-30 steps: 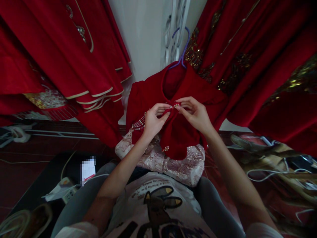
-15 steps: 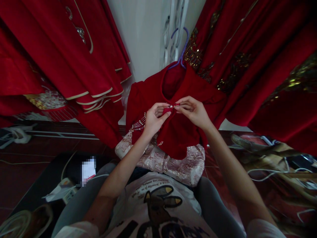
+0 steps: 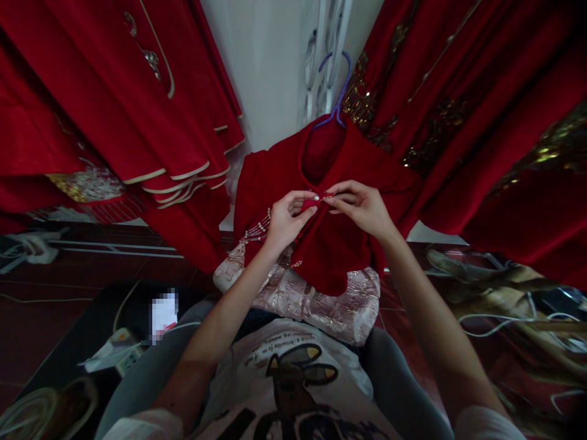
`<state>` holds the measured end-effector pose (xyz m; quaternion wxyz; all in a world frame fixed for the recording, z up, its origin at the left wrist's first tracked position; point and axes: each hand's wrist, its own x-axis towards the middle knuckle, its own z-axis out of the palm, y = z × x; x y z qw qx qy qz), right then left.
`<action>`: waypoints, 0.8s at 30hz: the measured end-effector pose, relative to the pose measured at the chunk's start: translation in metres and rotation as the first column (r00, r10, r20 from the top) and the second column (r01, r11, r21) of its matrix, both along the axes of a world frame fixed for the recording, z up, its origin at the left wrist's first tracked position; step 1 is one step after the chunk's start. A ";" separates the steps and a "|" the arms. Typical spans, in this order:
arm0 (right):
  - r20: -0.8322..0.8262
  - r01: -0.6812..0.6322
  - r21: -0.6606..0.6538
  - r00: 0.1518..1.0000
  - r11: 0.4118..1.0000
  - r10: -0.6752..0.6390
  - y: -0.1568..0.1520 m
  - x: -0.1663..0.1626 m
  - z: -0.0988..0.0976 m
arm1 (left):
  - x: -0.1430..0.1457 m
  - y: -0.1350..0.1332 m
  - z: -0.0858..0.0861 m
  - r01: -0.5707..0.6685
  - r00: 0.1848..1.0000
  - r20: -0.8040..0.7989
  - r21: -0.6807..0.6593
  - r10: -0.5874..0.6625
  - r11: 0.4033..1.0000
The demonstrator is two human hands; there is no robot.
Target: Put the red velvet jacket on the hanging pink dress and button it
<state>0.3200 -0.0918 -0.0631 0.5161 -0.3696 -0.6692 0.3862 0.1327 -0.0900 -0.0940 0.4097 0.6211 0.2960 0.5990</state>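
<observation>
A red jacket on a purple hanger lies over a pale, shiny brocade cushion on my lap. Just below its neckline, my left hand pinches one front edge, beside a small pearl-like bead. My right hand pinches the opposite edge at a small fastening, too tiny to make out fully. The fingertips of both hands nearly meet. Strings of beads hang on the jacket left of my left wrist, and a small beaded ornament sits lower on the front.
Red garments with pale piping hang at the left, and red garments with gold sequins at the right. A white metal rack stands behind. At lower left, a power strip rests on a dark surface; cords and clutter lie at right.
My fingers have shifted very slightly at the neckline, and the right fingertips sit a little differently on the fastening. The jacket and hanger stay in nearly the same place.
</observation>
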 end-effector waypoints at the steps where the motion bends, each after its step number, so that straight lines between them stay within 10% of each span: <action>1: -0.003 0.000 0.002 1.000 1.000 0.000 0.000 0.000 0.000 | 0.000 0.000 0.000 -0.001 1.000 -0.002 0.001 0.001 1.000; 24: 0.052 0.211 0.247 0.972 0.946 -0.231 -0.008 -0.014 -0.006 | 0.005 0.011 0.004 -0.218 0.934 -0.209 0.310 0.290 0.925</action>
